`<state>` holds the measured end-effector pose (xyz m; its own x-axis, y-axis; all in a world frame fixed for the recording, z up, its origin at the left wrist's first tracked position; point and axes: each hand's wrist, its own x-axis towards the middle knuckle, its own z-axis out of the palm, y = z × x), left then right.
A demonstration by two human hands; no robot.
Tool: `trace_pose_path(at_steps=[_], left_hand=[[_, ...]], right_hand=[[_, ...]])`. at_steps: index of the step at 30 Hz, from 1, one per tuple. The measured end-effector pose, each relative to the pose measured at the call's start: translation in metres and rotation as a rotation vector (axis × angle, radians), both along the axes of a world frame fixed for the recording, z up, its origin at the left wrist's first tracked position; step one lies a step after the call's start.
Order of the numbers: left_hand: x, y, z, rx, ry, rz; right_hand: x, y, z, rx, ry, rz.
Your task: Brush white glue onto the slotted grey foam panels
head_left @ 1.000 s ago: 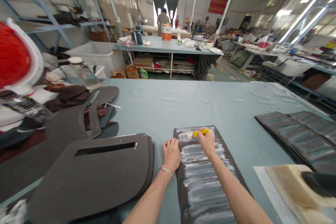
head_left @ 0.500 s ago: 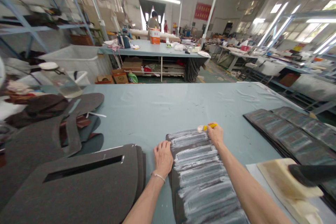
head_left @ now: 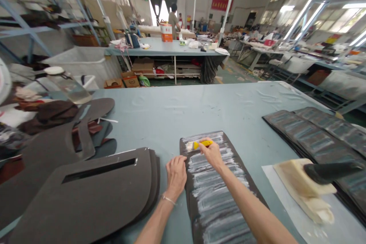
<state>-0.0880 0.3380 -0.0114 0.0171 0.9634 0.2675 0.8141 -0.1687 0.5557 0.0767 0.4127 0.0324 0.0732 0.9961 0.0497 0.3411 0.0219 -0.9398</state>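
In my right hand (head_left: 211, 152) is a yellow-handled brush (head_left: 203, 144), its pale bristles on the upper left part of a dark panel (head_left: 217, 194). White streaks of a wet-looking coating run across that panel over a row of rectangular shapes. My left hand (head_left: 175, 173) rests at the panel's left edge, fingers fairly flat with the tips touching the edge. More dark panels seem to lie beneath the top one.
Dark slotted pieces (head_left: 105, 194) are stacked at left, beside a clear jar (head_left: 68, 85). At right, a crusted pale container (head_left: 303, 183) with a black handle stands on a white sheet (head_left: 274, 177). Coated panels (head_left: 309, 141) lie behind it. A person (head_left: 173, 21) stands beyond the far table.
My right hand has swept the brush leftward, from the panel's upper right edge to its upper left. My left hand stays at the left edge. The view has shifted slightly.
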Motion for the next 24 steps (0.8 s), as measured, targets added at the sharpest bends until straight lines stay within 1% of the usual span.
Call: trace_pose_path(at_steps=[2, 3, 5, 7, 9, 11, 12, 13, 15, 17, 19, 21, 22, 24], left_hand=[[0.002, -0.011, -0.003, -0.002, 0.058, -0.023], [0.003, -0.013, -0.005, -0.004, 0.083, -0.024], [0.003, -0.016, -0.007, -0.008, 0.114, -0.027], [0.002, -0.015, -0.009, -0.01, 0.123, -0.028], [0.002, -0.014, -0.008, -0.008, 0.123, -0.025], [0.002, -0.014, -0.007, -0.004, 0.122, -0.014], [0.003, -0.014, -0.007, -0.003, 0.121, -0.009], [0.003, -0.015, -0.007, -0.004, 0.119, -0.005], [0.003, -0.016, -0.007, -0.007, 0.113, -0.003], [0.003, -0.016, -0.007, -0.009, 0.109, -0.008], [0.003, -0.017, -0.006, -0.012, 0.107, -0.012], [0.003, -0.017, -0.006, -0.016, 0.106, -0.007], [0.004, -0.016, -0.005, -0.018, 0.104, -0.004], [0.004, -0.015, -0.005, -0.025, 0.088, 0.002]], right_hand=[[-0.008, -0.003, -0.006, -0.01, 0.016, 0.074], [-0.005, -0.001, -0.009, -0.018, 0.011, 0.074], [0.02, 0.006, -0.012, -0.043, -0.014, 0.006], [0.059, 0.014, -0.011, -0.069, -0.072, -0.14], [0.098, 0.02, -0.008, -0.059, -0.194, -0.343], [0.125, 0.022, -0.002, -0.014, -0.324, -0.508], [0.131, 0.022, 0.0, 0.007, -0.358, -0.547], [0.133, 0.021, 0.001, 0.021, -0.362, -0.552], [0.129, 0.02, 0.001, 0.018, -0.303, -0.486], [0.121, 0.021, -0.002, -0.018, -0.233, -0.432], [0.115, 0.025, -0.005, -0.052, -0.234, -0.468], [0.109, 0.027, -0.004, -0.026, -0.29, -0.53], [0.105, 0.026, -0.002, 0.0, -0.303, -0.538], [0.092, 0.02, 0.004, 0.031, -0.266, -0.49]])
